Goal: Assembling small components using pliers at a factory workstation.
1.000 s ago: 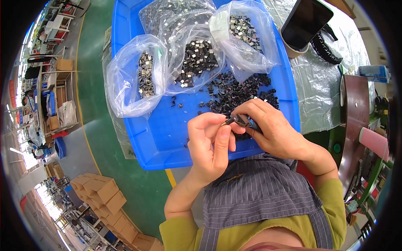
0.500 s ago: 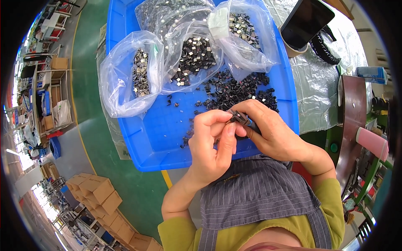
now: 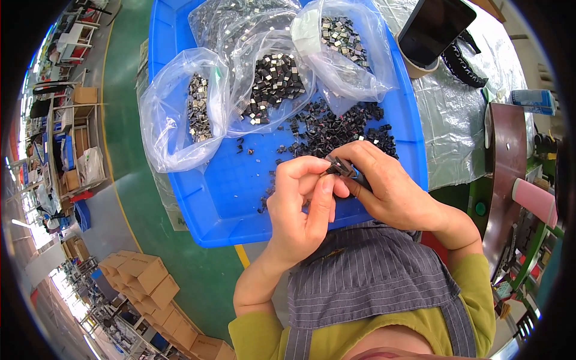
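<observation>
My left hand (image 3: 300,201) is closed in a pinch, thumb against forefinger, at a small black piece mostly hidden by the fingertips. My right hand (image 3: 393,192) wraps round a dark tool with a jaw-like tip (image 3: 341,168), and that tip meets the left fingertips. Both hands are above the near part of a blue plastic tray (image 3: 222,219). Just beyond them lies a loose heap of small black parts (image 3: 333,129). Clear plastic bags with small black and silver square pieces stand farther back: a left bag (image 3: 159,135), a middle bag (image 3: 276,81) and a right bag (image 3: 375,78).
A phone (image 3: 435,30) leans in a round holder (image 3: 414,67) right of the tray, on a silver foil-like cover (image 3: 447,132). Beside it lies a black patterned strap (image 3: 462,69). Cardboard boxes (image 3: 144,273) are stacked on the floor at left, near shelving (image 3: 75,138).
Both hands keep their grip and stay nearly in place, with only a slight shift at the fingertips. The view has moved a little.
</observation>
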{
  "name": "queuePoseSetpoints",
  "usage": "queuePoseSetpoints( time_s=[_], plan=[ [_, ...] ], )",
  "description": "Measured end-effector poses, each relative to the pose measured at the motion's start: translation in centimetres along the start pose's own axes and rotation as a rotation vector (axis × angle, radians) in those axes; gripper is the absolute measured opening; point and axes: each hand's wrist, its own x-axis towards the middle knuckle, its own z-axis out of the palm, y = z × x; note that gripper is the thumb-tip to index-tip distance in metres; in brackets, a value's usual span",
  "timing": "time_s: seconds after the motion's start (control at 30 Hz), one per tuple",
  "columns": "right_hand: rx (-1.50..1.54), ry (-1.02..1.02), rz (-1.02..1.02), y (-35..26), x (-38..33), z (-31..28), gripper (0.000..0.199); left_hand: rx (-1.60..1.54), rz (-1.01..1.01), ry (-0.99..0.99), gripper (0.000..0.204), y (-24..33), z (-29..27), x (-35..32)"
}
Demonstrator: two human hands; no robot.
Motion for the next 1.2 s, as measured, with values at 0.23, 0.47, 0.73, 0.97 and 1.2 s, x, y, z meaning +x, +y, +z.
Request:
queuePoseSetpoints(
  time_s=[0.23, 0.47, 0.73, 0.97, 1.2],
  plan=[
    [-0.031, -0.002, 0.027, 0.0, -0.1, 0.2, 0.025, -0.006, -0.004, 0.009, 0.018, -0.1, 0.0, 0.1],
    [-0.078, 0.017, 0.034, 0.0, -0.1, 0.4, 0.023, -0.03, -0.002, 0.003, 0.017, -0.1, 0.1, 0.2],
    [-0.124, 0.011, 0.017, -0.4, 0.1, 0.2, 0.023, -0.14, -0.025, 0.016, 0.026, 0.9, 0.2, 0.4],
    [-0.002, 0.025, 0.082, -0.4, 0.1, 0.2, 0.017, -0.121, -0.037, -0.126, 0.027, 1.4, -0.5, 1.3],
    [0.047, -0.076, 0.002, 0.3, 0.0, 0.2, 0.019, -0.305, -0.134, -0.144, 0.029, 1.0, -1.8, 0.3]
  ],
)
